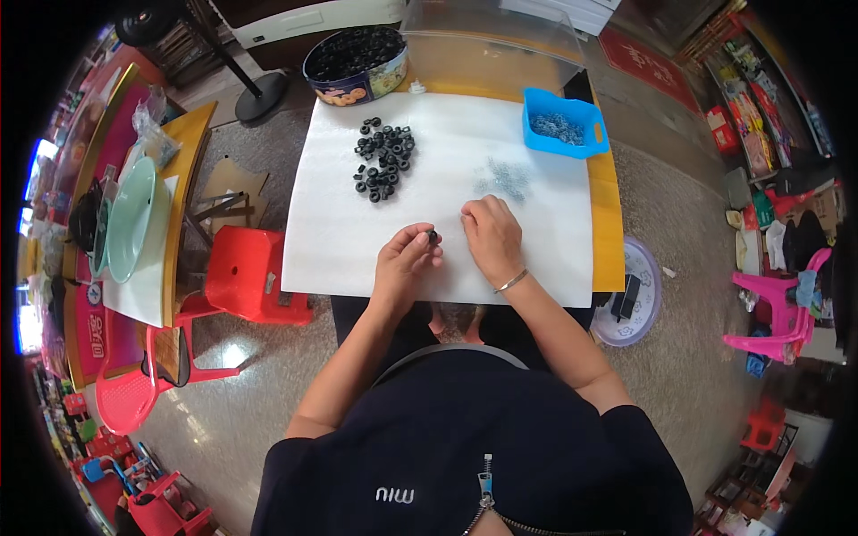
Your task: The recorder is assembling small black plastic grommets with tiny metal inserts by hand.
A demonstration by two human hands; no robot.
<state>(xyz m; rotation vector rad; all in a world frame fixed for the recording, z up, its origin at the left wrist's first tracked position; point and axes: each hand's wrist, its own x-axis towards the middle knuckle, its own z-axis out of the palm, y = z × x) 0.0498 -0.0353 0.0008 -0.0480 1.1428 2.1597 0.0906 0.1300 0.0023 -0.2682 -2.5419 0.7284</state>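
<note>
My left hand (pixel 402 268) pinches a small black round plastic part (pixel 433 238) between thumb and fingers, over the near half of a white sheet (pixel 349 241). To its right, with a gap between them, my right hand (pixel 493 238) has its fingers curled and pressed together; whatever they hold, if anything, cannot be made out. Just beyond the right hand lies a scatter of tiny, pale metallic pieces (pixel 508 179), too small to name. A loose pile of black round plastic parts (pixel 384 161) lies farther off, at the sheet's left.
At the far left a round tin (pixel 393 79) is full of black parts. A blue plastic basket (pixel 536 143) at the far right contains more tiny metallic pieces. A clear plastic bin (pixel 492 54) stands behind. Left of the table is a red stool (pixel 246 268); at right, a pale basin (pixel 648 313).
</note>
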